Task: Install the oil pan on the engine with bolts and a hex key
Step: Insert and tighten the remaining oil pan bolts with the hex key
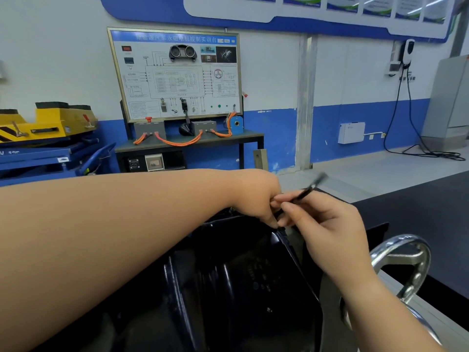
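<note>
- Head view: my right hand (327, 224) pinches the thin black hex key (305, 193) above the far rim of the glossy black ribbed oil pan (228, 275).
- My left hand (256, 199) curls beside it; what it grasps, I cannot tell.

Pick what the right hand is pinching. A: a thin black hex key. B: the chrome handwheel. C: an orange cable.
A: the right hand pinches the shaft of the hex key above the far rim of the black oil pan.
</note>
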Demonstrator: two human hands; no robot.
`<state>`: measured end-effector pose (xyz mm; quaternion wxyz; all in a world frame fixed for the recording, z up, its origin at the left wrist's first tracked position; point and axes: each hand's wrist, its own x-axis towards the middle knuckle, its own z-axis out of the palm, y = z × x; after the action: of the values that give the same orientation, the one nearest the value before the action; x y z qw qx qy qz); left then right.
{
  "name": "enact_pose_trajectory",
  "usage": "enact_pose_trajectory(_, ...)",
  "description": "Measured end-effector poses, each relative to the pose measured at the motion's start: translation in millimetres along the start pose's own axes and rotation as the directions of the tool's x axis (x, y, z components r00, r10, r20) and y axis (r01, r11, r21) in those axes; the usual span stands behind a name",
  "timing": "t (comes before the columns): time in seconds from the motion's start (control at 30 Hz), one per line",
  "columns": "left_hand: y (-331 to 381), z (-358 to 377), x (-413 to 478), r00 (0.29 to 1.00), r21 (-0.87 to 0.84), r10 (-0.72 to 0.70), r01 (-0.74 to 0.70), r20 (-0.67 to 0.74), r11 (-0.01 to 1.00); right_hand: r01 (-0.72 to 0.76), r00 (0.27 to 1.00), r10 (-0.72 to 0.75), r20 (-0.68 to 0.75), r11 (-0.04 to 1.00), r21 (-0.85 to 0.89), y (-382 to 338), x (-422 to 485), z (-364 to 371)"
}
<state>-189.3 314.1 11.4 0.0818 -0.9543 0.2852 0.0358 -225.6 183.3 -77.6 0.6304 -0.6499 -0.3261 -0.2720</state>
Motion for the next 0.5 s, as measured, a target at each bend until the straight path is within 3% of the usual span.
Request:
enact_pose_trajectory(0.13,0.6,-1.2,-2.9,1.0,-0.01,0.028,-0.028,0.002,1.0,-0.049,0.995,0.047,-0.085,0.998,-0.026,1.3,2.9,4.2)
enact_pose_trajectory(0.4,-1.7,2.5,0.7,0.999,-0.03,-0.012,0.011,-0.031,0.999,0.042,0.998,-0.043,0.051,0.999,0.008,-1.5,-0.2,-2.8)
enact_pose_trajectory(0.5,-0.8,1.2,0.2,1.0,-0.007,-0.005,0.005,0.004,1.0,-0.009,1.0,0.009,-0.012,1.0,0.002,0.0,1.9,-0.7)
